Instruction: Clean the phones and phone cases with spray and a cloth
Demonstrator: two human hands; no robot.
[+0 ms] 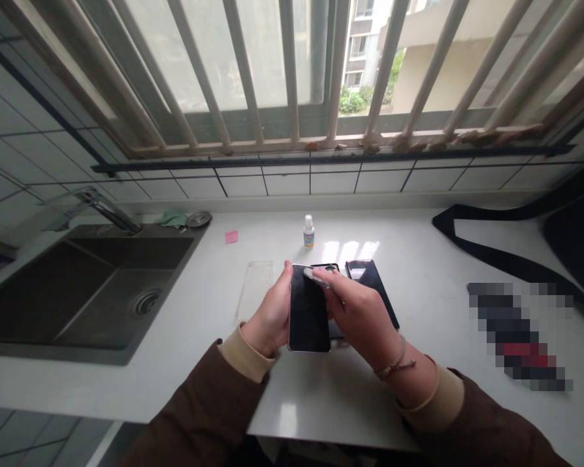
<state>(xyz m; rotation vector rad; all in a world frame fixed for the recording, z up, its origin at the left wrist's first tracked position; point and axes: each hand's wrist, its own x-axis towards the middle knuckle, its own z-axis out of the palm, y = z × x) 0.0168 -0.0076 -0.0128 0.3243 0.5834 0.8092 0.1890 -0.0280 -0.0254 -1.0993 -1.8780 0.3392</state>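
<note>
My left hand (pixel 271 318) grips a black-screened smartphone (pixel 309 318) along its left edge, with the screen tilted up toward me. My right hand (pixel 355 301) pinches a small whitish cloth or wipe (pixel 316 277) against the upper part of that screen. Behind the held phone, partly hidden, lies another dark phone (pixel 331 267) with a round camera ring. A third dark phone (pixel 372 288) rests on the counter just right of it. On the left, a clear phone case (pixel 254 288) lies flat. A small white-capped bottle (pixel 309 232) stands upright beyond the hands.
A dark sink (pixel 87 292) with a chrome faucet (pixel 109 211) is set into the white counter (pixel 199 370) at left. A pink note (pixel 231 237) lies near the sink. At right are a black strap (pixel 491 246) and a pixelated dark object (pixel 520 337). Barred windows rise behind.
</note>
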